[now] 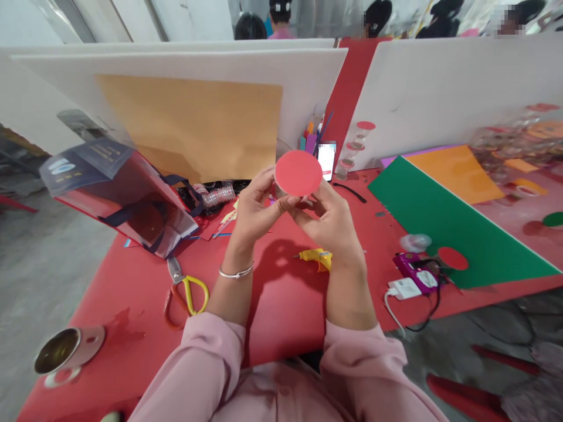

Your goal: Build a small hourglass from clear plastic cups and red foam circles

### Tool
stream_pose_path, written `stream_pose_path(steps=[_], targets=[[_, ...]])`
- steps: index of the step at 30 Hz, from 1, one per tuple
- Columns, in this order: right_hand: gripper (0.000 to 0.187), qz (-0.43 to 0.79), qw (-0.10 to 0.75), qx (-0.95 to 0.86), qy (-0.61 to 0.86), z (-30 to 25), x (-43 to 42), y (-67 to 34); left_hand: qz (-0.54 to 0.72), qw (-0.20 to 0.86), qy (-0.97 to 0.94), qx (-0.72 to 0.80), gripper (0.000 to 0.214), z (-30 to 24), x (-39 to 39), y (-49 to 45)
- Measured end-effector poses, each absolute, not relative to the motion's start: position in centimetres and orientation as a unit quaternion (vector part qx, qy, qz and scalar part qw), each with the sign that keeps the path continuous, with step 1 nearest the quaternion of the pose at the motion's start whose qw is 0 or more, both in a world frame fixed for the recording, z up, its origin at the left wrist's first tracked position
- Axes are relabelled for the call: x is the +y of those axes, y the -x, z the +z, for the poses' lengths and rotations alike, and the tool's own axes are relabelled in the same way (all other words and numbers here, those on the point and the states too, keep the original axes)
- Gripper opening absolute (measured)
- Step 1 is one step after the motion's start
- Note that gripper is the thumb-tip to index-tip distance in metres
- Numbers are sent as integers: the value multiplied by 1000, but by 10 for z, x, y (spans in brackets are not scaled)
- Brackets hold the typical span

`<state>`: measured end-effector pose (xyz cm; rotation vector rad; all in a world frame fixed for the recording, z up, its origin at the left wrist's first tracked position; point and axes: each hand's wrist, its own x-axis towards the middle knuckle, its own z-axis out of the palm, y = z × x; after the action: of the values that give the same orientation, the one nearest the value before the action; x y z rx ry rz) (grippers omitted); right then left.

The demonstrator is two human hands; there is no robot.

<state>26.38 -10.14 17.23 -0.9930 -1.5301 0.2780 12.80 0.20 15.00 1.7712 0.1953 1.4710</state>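
A round red disc faces up toward me, held over the table. My left hand grips it from the left, its thumb under the near edge. My right hand closes on it from the right, and the two thumbs nearly meet. Whatever is below the disc is mostly hidden by the fingers. Under my right wrist lies a yellow glue gun, its nozzle pointing left. Scissors with one red and one yellow handle rest left of my left forearm.
A mug of dark liquid stands front left, a gift bag behind it. On the right are a green board, a purple power strip and another red disc. A phone and stacked clear pieces with red discs stand behind.
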Motion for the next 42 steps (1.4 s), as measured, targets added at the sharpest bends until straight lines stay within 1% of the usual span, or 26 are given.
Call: stream_pose_path(steps=[3, 6, 8, 10, 15, 22, 26, 29, 35, 42], targets=[[47, 77, 595, -662, 450, 169, -97, -262, 596, 391, -696, 88, 57, 149, 1, -129], [58, 62, 574, -674, 461, 170, -97, -260, 618, 400, -667, 113, 58, 152, -1, -130], [65, 65, 568, -678, 462, 173, -100, -261, 638, 418, -633, 128, 53, 156, -3, -130], [67, 72, 575, -675, 458, 176, -105, -264, 657, 444, -592, 141, 46, 160, -6, -131], [53, 123, 613, -624, 469, 178, -110, -271, 664, 502, -533, 151, 32, 165, -10, -134], [45, 85, 627, -620, 465, 181, -109, -268, 582, 549, -578, 164, 37, 163, -18, -141], [35, 45, 627, -613, 479, 182, -108, -268, 578, 548, -580, 175, 38, 166, -20, -141], [30, 45, 627, -604, 491, 181, -108, -268, 590, 541, -574, 171, 38, 167, -18, -139], [26, 43, 627, -598, 497, 178, -105, -266, 588, 533, -588, 155, 34, 166, -16, -136], [21, 44, 631, -596, 495, 180, -106, -266, 569, 547, -591, 167, 40, 162, -14, -136]])
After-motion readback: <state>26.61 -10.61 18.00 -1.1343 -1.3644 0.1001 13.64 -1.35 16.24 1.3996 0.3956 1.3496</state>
